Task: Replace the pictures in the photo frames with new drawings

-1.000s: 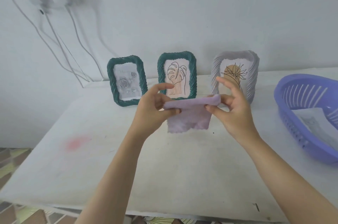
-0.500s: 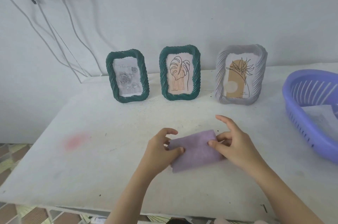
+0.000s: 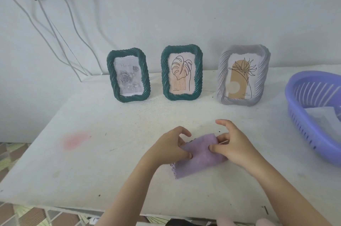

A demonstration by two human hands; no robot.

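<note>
Lilac cloth (image 3: 198,157), folded into a rough rectangle, lay flat on the white table (image 3: 92,152) near its front edge, pinned from both ends. The left hand (image 3: 171,145) pressed its thumb onto the cloth's left part with the fingers curled over the far edge; the right hand (image 3: 234,145) pinched the right end between thumb and fingers, its forefinger lifted clear. Both grips were narrow, closed on the fabric, which spanned the gap between the two hands.

Well behind the hands, three photo frames stood upright in a row against the wall: a left green frame (image 3: 128,76) with a grey rose picture, a middle green frame (image 3: 181,72) with a line-drawn leaf, and a grey frame (image 3: 243,75) with a plant drawing. To the right sat a purple basket (image 3: 302,115) holding paper (image 3: 322,120), apart from the cloth.
</note>
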